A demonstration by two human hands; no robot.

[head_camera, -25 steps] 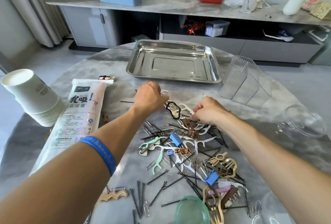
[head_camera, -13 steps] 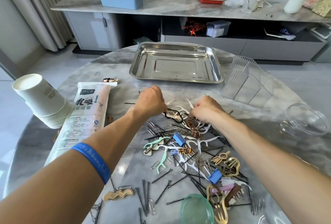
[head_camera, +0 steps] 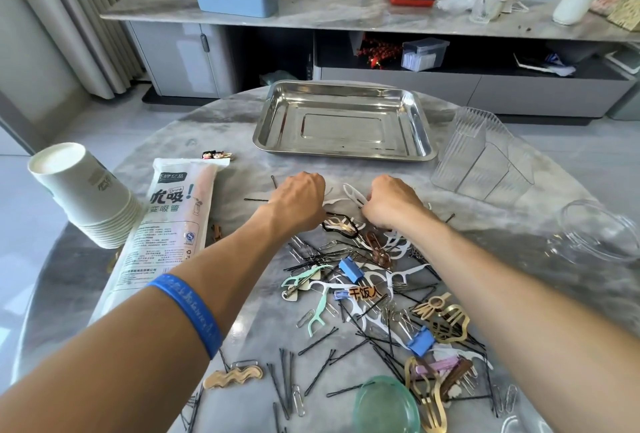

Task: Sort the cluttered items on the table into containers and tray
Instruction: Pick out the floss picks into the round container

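A heap of small items (head_camera: pixel 367 294) covers the round marble table (head_camera: pixel 214 127): white and mint floss picks, black bobby pins, paper clips, blue binder clips, gold and brown hair clips. My left hand (head_camera: pixel 299 198) is curled at the heap's far edge; white floss picks (head_camera: pixel 337 202) lie just to its right, and what its fingers hold is hidden. My right hand (head_camera: pixel 391 202) pinches a white floss pick (head_camera: pixel 353 193) that sticks out to its left. An empty steel tray (head_camera: pixel 273 114) lies beyond both hands.
A clear ribbed organiser (head_camera: pixel 481 155) stands right of the tray. A clear jar (head_camera: pixel 602 235) lies at the right edge. A stack of paper cups (head_camera: pixel 83 190) and a bag of straws (head_camera: pixel 169 224) sit on the left. A green lid (head_camera: pixel 384 405) lies near me.
Both hands have stayed at the far edge of the heap, their fingers working among the white floss picks. The camera has tilted slightly; the tray and containers have not moved.
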